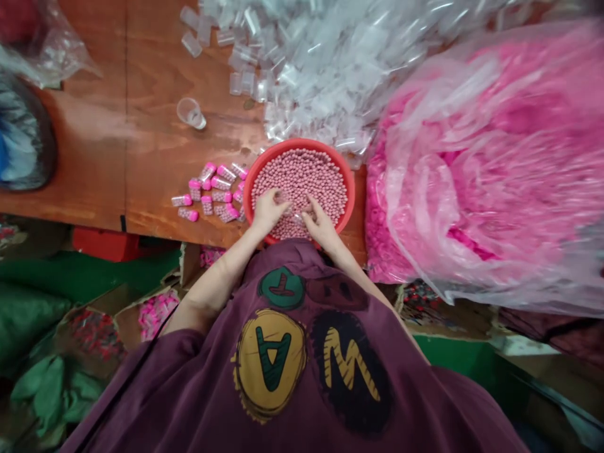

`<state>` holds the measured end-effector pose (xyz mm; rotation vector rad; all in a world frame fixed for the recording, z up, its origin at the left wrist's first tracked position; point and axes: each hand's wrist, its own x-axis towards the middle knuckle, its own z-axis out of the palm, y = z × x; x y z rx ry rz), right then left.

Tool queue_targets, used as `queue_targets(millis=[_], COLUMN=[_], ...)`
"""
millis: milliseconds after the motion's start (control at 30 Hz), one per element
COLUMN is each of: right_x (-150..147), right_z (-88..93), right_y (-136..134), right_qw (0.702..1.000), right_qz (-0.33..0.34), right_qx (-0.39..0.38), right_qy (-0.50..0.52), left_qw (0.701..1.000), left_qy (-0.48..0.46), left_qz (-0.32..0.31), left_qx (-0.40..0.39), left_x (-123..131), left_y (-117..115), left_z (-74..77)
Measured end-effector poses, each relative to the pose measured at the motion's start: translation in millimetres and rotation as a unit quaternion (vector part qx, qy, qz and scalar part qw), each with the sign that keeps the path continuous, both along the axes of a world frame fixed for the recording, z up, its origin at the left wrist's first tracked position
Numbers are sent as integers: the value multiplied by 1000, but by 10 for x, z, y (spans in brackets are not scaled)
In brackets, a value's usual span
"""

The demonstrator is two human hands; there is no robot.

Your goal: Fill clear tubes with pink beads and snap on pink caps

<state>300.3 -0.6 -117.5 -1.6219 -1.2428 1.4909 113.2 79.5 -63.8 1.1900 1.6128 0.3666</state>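
A round red basin [349,198] full of small pink beads [302,173] stands at the table's front edge. Over the left side of the beads is my left hand [268,212], its fingers curled toward the thumb. Facing it from the right, my right hand [321,223] has its thumb and fingers bent close together above the beads. A faint clear shape shows between the hands, too blurred to name. Whatever the fingers hold is hard to see. Left of the basin lie several small clear vials with pink caps [221,182], filled with beads.
A heap of clear empty vials [321,75] covers the back of the wooden table [99,145]. One clear cup [189,112] lies apart on the left. At right bulges a large plastic bag of pink caps [509,151]. Open boxes with pink pieces [158,313] sit below the table.
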Motion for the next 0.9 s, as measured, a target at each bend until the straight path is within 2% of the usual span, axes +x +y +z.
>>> queue_targets(millis=[33, 67, 100, 133, 200, 267, 333, 367, 400, 433, 500, 567, 633, 733, 767, 833, 900], right_x=[80, 195, 352, 556, 1095, 1730, 2272, 2444, 2526, 2515, 2254, 1837, 1470, 1238, 1235, 1276, 1323], right_z=[63, 134, 208, 285, 433, 560, 637, 649, 642, 619, 545, 463, 385, 276, 242, 180, 137], right_y=[-22, -50, -80, -113, -178, -238, -286, -304, -320, -335, -383, -465, -566, -678, -695, -716, -756], right_qw=[999, 997, 993, 986, 960, 908, 849, 837, 837, 848, 874, 863, 867, 878, 881, 887, 891], right_qz=[-16, -28, -39, -51, -109, -213, -308, -324, -318, -286, -169, -19, 20, 45, 52, 60, 56], right_qx=[14, 31, 53, 79, 130, 154, 127, 93, 49, 1, -89, -158, -180, -188, -187, -187, -190], right_qy=[-31, -63, -97, -135, -224, -327, -409, -432, -442, -446, -447, -479, -465, -439, -431, -418, -407], left_qw=[991, 969, 942, 924, 909, 901, 896, 894, 893, 893, 893, 888, 878, 860, 850, 809, 784], left_qy=[102, 191, 260, 288, 296, 293, 298, 304, 311, 315, 319, 331, 344, 305, 268, 172, 142], left_qz=[-79, -153, -211, -248, -292, -319, -328, -326, -322, -318, -314, -313, -322, -390, -430, -533, -575], left_qx=[20, 27, 32, 32, 35, 37, 38, 39, 40, 43, 49, 61, 81, 124, 142, 180, 185], left_x=[-36, -51, -40, -2, 142, 326, 477, 523, 548, 552, 532, 550, 695, 1203, 1420, 1845, 2184], left_y=[110, 215, 306, 379, 463, 470, 435, 414, 397, 384, 368, 342, 277, 90, 14, -132, -232], left_z=[3, 13, 26, 41, 61, 62, 46, 37, 32, 36, 86, 198, 339, 471, 468, 388, 236])
